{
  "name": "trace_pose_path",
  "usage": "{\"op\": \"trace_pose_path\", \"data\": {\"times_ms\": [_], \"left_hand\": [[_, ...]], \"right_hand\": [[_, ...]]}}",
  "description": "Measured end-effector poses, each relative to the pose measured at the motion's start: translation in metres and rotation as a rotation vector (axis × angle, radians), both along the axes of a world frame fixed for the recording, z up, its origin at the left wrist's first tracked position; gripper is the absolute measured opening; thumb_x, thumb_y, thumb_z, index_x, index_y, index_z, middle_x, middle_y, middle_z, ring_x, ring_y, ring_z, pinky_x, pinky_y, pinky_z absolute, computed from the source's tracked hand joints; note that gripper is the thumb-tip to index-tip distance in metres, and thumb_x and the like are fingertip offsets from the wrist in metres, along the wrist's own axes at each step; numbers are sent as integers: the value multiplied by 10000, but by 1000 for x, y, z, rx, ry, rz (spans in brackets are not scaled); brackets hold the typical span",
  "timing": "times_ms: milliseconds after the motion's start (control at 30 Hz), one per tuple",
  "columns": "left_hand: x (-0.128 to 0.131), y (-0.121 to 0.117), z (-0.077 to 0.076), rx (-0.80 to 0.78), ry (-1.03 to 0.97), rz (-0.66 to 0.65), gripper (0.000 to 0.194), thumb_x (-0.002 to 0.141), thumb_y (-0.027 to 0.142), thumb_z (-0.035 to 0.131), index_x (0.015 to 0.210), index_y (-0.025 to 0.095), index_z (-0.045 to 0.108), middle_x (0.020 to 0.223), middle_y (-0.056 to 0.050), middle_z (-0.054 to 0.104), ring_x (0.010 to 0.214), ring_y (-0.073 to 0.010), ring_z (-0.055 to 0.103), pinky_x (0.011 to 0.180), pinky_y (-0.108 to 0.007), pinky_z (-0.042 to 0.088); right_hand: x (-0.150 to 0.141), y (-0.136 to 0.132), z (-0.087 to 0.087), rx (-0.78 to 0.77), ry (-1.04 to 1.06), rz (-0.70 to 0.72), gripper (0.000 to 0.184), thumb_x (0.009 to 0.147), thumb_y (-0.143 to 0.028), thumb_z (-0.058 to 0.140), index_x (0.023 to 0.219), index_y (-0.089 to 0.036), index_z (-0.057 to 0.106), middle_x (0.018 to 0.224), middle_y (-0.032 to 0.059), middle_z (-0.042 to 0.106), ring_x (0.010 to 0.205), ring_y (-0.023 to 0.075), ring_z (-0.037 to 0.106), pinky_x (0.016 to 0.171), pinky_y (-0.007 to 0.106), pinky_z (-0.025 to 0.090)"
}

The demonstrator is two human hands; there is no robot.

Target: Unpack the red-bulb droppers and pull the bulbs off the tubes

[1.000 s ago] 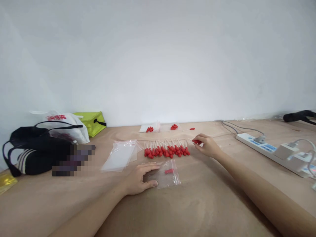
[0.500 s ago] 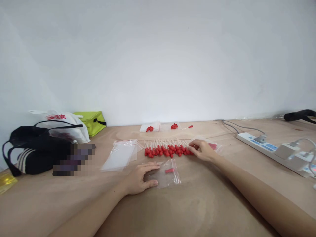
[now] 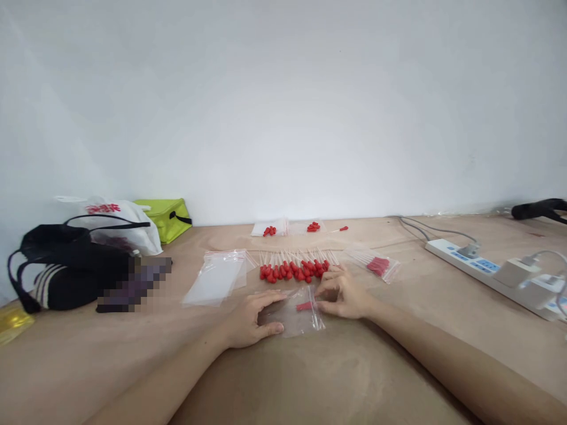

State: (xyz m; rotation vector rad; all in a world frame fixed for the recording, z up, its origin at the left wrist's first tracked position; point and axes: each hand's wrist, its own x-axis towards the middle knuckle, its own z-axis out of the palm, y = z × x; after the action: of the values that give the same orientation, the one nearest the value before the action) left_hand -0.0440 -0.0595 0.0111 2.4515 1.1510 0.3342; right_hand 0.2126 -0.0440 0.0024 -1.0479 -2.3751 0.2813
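Many red-headed pale sticks (image 3: pixel 290 271) lie in a row. Nearer than this row, a flat clear plastic zip bag (image 3: pixel 295 324) has a red piece (image 3: pixel 303 306) inside; the left hand (image 3: pixel 248 319) rests on it, fingers parted. At the row's right end, the right hand (image 3: pixel 346 296) curls beside the bag's zip; I cannot tell whether it grips anything.

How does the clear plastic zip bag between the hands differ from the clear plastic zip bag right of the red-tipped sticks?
The near bag shows a small red piece; the farther bag shows a wider red bunch. The left hand touches the near bag; the farther bag lies untouched. Both are transparent.
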Motion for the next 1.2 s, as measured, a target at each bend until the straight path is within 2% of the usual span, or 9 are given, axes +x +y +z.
{"op": "trace_pose_path", "data": {"times_ms": [167,333,533,633,733,867,1000,1100,1200], "left_hand": [[-1,0,-2,3,-15,4,554,725,465,549,1225,254,432,1256,-40,482,1140,-236,443,961,-388,344],[-1,0,-1,-3,-7,0,577,723,476,547,1237,249,416,1270,-45,467,1149,-237,432,969,-395,335],[-1,-1,0,6,2,11,554,727,463,546,1226,249,434,1258,-50,480,1141,-234,443,961,-391,345],[-1,-1,0,15,-17,-14,548,735,450,543,1235,260,425,1258,-45,481,1143,-231,440,964,-393,341],[-1,-1,2,-5,21,-88,472,778,432,497,1225,295,437,1311,-27,419,1199,-228,376,996,-413,292],[-1,-1,2,2,67,-145,349,812,406,454,1154,357,501,1359,6,344,1261,-249,263,1011,-459,235],[-2,5,-6,81,-104,23,297,833,383,408,1027,270,603,1196,-37,519,1111,-204,456,942,-371,351],[-4,12,-13,162,-185,273,284,816,389,417,898,210,621,952,-44,614,913,-184,544,815,-331,422],[-7,17,-18,204,-116,394,269,746,430,504,865,209,599,863,-30,613,864,-205,530,762,-343,417]], "right_hand": [[-18,-5,-11,-53,-85,-44,314,711,-522,555,750,-225,648,705,6,567,729,145,463,687,289,291],[-25,-6,-14,-81,-58,-58,225,772,-414,533,750,-214,633,736,13,556,761,143,476,693,281,304],[20,16,22,-266,133,94,182,712,-360,595,732,-181,622,774,14,583,697,118,517,663,256,379],[56,33,37,-413,397,8,276,670,-429,611,725,-158,609,689,16,606,644,118,528,636,253,404],[75,47,33,-286,690,-288,349,603,-489,637,695,-155,593,648,18,599,603,115,514,588,244,400],[61,56,6,-81,819,-578,377,614,-518,609,674,-146,589,608,28,598,563,125,511,547,253,388],[33,53,-18,86,600,-569,325,679,-483,565,712,-168,638,675,40,642,639,155,548,655,295,384],[20,47,-22,178,356,-584,294,701,-490,550,752,-225,666,705,22,665,711,178,554,755,349,318],[15,41,-21,220,198,-584,313,716,-530,525,738,-259,678,743,20,676,779,190,543,782,362,253]]}}
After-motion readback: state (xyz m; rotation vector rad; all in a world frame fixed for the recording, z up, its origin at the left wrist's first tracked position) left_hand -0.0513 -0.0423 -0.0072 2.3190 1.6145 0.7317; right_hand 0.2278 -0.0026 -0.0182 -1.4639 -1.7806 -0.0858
